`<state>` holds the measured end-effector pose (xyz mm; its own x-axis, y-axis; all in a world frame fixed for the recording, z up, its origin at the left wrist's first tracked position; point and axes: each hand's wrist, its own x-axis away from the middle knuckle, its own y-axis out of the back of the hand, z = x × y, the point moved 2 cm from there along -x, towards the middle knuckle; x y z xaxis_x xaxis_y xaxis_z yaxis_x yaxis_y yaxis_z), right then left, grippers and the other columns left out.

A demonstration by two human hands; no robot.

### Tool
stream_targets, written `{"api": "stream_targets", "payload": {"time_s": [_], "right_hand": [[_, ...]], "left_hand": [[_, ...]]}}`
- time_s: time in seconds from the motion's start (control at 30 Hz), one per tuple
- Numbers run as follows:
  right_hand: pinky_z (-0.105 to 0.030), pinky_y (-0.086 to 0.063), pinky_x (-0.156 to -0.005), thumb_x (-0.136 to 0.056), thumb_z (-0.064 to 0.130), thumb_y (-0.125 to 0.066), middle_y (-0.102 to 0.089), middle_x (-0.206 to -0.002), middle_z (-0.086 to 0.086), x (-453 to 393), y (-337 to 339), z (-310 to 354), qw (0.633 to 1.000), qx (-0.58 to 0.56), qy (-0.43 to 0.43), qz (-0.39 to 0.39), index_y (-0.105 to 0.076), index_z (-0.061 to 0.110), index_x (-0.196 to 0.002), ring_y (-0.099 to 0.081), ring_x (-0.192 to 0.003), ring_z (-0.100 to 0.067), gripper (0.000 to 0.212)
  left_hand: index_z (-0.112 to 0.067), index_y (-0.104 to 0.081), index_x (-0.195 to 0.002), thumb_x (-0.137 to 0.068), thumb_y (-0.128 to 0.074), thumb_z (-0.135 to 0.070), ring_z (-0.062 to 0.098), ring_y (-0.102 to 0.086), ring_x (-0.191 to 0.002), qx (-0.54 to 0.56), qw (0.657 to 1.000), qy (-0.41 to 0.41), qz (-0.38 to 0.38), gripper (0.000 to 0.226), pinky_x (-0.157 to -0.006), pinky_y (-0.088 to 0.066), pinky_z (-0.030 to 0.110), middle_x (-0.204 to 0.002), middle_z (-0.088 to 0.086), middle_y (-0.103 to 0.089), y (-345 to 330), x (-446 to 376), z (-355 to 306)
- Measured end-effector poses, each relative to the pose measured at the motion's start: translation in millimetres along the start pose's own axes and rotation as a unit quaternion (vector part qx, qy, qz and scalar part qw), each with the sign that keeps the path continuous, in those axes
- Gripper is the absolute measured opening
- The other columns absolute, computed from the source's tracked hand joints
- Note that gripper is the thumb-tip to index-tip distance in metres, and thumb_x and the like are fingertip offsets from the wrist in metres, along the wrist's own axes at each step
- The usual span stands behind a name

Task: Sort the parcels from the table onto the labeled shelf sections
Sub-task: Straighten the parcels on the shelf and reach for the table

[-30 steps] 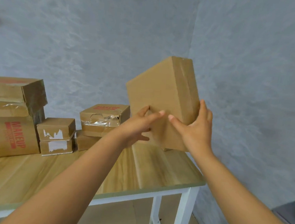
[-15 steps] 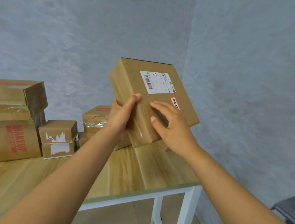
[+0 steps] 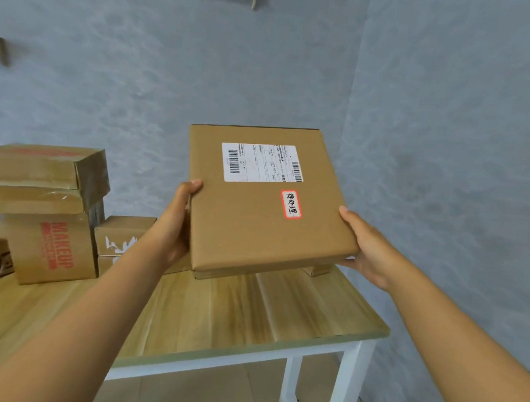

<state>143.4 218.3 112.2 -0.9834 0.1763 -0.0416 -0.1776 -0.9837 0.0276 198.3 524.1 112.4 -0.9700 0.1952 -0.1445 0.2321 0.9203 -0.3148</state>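
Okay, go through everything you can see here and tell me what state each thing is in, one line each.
Flat parcel: lifted above the table, label side up, held at both side edges.
Left hand: grips the parcel's left edge.
Right hand: grips the parcel's right edge.
MAKEUP box: on the table, another box stacked on it.
Top box: taped shut, crumpled.
Small box: label torn off.

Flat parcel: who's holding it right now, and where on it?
Both: left hand grips the flat parcel by its left edge, right hand by its right edge.
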Motion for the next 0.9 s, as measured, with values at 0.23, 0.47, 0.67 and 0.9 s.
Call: {"api": "stream_targets", "payload": {"time_s": [0.23,0.47,0.67,0.9], "right_hand": [[-0.037,-0.054,-0.089,-0.09,0.057,-0.057,-0.073,-0.116,0.005,10,-7,6,0.995,-0.049,-0.013,0.082,-0.066,0.032,-0.123,-0.07,-0.105,-0.015,0.042],[-0.037,-0.054,-0.09,-0.092,0.053,-0.056,-0.073,-0.118,0.003,15,-8,7,0.995,-0.092,0.048,0.014,-0.061,0.027,-0.128,-0.068,-0.109,-0.018,0.045],[-0.033,-0.055,-0.075,-0.089,0.055,-0.06,-0.073,-0.116,0.005,19,-3,-2,0.983,-0.166,0.072,-0.038,-0.056,0.027,-0.132,-0.071,-0.103,-0.015,0.05],[-0.027,-0.054,-0.084,-0.073,0.05,-0.074,-0.072,-0.12,0.001,30,30,12,0.983,-0.09,0.158,-0.001,-0.062,0.024,-0.129,-0.069,-0.107,-0.013,0.063]], "left_hand": [[-0.026,-0.082,-0.092,-0.095,-0.043,-0.054,0.021,-0.074,-0.087,-0.015,1.0,0.005,0.023,0.048,-0.081,-0.052,0.038,-0.105,0.007,-0.076,4,9,-7],[-0.042,-0.076,-0.094,-0.093,-0.05,-0.058,0.025,-0.061,-0.093,-0.066,0.998,-0.008,-0.002,0.03,-0.088,-0.045,0.045,-0.113,0.007,-0.066,7,13,3],[-0.032,-0.055,-0.128,-0.072,-0.073,-0.06,0.025,-0.07,-0.107,-0.018,0.999,0.024,0.025,0.065,-0.08,-0.057,0.045,-0.125,0.004,-0.063,-6,13,26],[-0.029,-0.055,-0.134,-0.059,-0.076,-0.07,0.017,-0.066,-0.111,-0.126,0.991,-0.002,0.033,0.089,-0.089,-0.057,0.04,-0.132,-0.005,-0.063,-13,16,24]]}}
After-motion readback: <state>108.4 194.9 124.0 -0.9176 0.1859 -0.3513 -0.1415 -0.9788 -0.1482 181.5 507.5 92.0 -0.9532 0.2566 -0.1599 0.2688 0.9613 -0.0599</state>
